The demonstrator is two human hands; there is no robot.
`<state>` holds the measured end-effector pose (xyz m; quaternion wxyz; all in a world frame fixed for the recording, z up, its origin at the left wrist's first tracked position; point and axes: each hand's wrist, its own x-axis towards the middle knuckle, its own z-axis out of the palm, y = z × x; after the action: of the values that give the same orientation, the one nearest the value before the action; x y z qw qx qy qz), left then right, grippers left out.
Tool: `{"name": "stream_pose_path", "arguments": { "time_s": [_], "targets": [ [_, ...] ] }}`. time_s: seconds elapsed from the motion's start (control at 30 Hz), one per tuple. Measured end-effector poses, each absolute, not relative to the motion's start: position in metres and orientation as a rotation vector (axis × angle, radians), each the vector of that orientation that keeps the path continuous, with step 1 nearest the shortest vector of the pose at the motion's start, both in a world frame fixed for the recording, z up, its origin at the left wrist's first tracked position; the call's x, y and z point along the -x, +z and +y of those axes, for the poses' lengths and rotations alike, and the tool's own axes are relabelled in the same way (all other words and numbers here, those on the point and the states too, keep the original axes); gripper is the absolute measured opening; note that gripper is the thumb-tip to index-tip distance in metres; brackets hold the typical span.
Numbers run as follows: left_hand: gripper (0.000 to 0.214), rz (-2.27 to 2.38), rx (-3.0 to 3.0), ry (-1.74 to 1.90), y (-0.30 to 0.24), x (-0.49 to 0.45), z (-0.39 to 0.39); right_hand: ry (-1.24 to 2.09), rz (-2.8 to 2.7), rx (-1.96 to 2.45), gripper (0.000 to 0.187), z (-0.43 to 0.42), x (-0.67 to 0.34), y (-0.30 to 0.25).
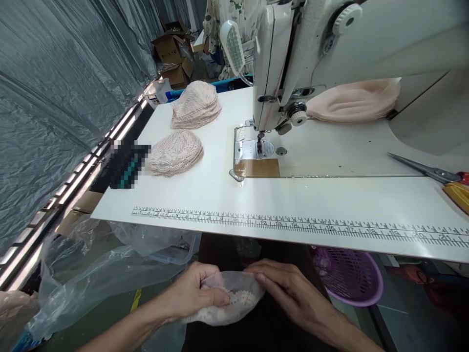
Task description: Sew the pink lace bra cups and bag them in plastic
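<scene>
Below the table's front edge, over my lap, I hold a clear plastic bag [240, 315] with small whitish, bead-like pieces in it. My left hand [196, 296] is closed on the bag's left side, thumb across the top. My right hand [291, 291] pinches the bag's right edge between thumb and fingers. What exactly the pieces are I cannot make out. On the table ahead lie two stacks of pale pink lace pieces, a nearer stack [178, 152] and a farther stack [196, 103].
A white sewing machine [273, 68] stands on the white table [216, 195], with a printed ruler [293, 225] along its front. Scissors [436, 172] lie at right. Beige fabric [355, 100] sits behind the machine. Below are a purple basket [351, 276] and loose plastic sheeting [98, 278].
</scene>
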<state>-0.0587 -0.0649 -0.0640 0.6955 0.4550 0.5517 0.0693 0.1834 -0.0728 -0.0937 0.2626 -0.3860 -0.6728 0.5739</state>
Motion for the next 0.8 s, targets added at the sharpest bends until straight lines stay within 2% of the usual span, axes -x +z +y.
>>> {"name": "stream_pose_path", "arguments": {
  "time_s": [0.13,0.27,0.47,0.63,0.8],
  "targets": [
    [0.041,1.208,-1.101,0.219,-0.066,0.059,-0.064,1.454,-1.772,1.007,0.026,-0.074,-0.185,-0.093],
    [0.037,1.16,-1.155,0.228,-0.064,0.059,-0.064,1.575,-1.789,1.003,0.018,-0.072,-0.181,-0.092],
    [0.037,1.039,-1.138,0.224,-0.063,0.062,-0.067,1.693,-1.784,1.051,0.038,-0.065,-0.165,-0.101],
    [0.034,1.076,-1.183,0.221,-0.059,0.067,-0.068,1.749,-1.77,1.081,0.01,-0.061,-0.155,-0.102],
    [0.034,1.182,-1.233,0.186,-0.059,0.074,-0.064,1.752,-1.819,1.104,0.007,-0.062,-0.162,-0.095]
  ]
}}
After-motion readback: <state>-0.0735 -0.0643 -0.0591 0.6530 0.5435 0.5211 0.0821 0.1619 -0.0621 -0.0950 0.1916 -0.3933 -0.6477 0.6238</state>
